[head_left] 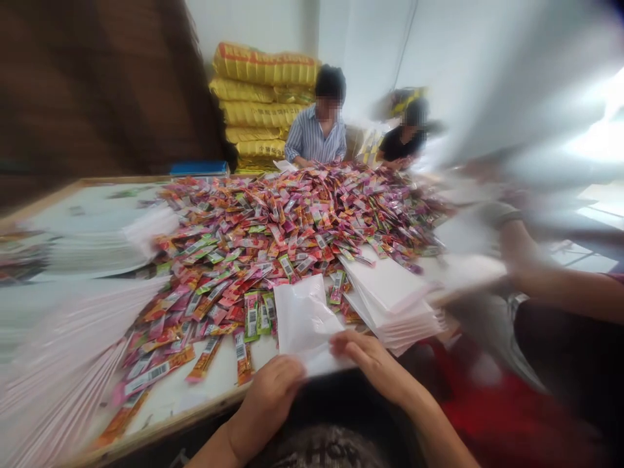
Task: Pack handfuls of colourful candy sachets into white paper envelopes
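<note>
- At six o'clock of the view, a white, glossy, creased rectangular envelope (302, 318) tilts over the wood-edged near side of a pale, smooth counter (220, 378); whether its far end rests on the packets cannot be told.
- At seven o'clock, the person's left hand (275, 385) is closed, fingers curled round the envelope's lower left corner.
- At five o'clock, the right hand (365, 351) is nearly closed, its bent fingers gripping the envelope's right edge.
- From the centre towards twelve o'clock spreads a loose heap of slim, shiny plastic packets (312, 221) in pink, red, orange and green, many with barcodes.
- At four o'clock, near the right hand, lies a layered stack of flat white envelopes (390, 286) with pinkish edges.
- At eight o'clock, a fanned pile of thin, pale, pink-edged sheets or envelopes (92, 338) blurs towards the corner.
- At eleven o'clock, bulging yellow sacks (266, 117) with creased surfaces are stacked high.
- At twelve o'clock sits a co-worker in a striped shirt (312, 133); towards two, another in a dark top (392, 143). A third person's bare forearm (546, 266) reaches in at three.
</note>
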### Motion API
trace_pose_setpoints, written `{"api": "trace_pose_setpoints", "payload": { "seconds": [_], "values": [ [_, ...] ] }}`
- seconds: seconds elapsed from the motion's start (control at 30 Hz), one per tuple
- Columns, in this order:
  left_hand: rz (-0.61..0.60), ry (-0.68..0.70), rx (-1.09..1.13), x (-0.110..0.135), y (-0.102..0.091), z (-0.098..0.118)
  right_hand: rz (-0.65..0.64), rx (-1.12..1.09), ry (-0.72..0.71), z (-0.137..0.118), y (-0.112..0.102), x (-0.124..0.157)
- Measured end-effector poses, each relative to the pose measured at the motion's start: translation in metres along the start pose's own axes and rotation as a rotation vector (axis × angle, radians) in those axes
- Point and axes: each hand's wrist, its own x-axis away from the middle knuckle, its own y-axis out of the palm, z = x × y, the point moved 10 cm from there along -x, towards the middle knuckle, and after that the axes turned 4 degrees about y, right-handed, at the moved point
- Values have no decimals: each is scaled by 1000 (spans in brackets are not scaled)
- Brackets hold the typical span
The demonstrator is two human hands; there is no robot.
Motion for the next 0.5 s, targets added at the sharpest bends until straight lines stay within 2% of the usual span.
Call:
{"api": "trace_pose_setpoints", "payload": {
  "seconds": [0.07, 0.13, 0.23, 0.3, 0.37, 0.43, 0.5],
  "values": [
    [87, -256, 85, 4, -11, -29, -111, -4, 12, 6, 12, -30],
    [173, -459, 183, 11, -22, -52, -101, 42, 39, 17, 8, -43],
    [276, -568, 424, 15, -31, -66, 33, 12, 85, 38, -9, -51],
    [304, -631, 560, 17, -30, -72, 31, -116, 151, 56, -5, -57],
    [322, -720, 622, 20, -26, -81, 22, -146, 225, 72, 4, -67],
    [336, -807, 618, 24, -22, -92, 96, -12, 273, 84, 5, -75],
    [333, -878, 484, 30, -22, -104, 177, 164, 295, 86, 2, -82]
  ]
}}
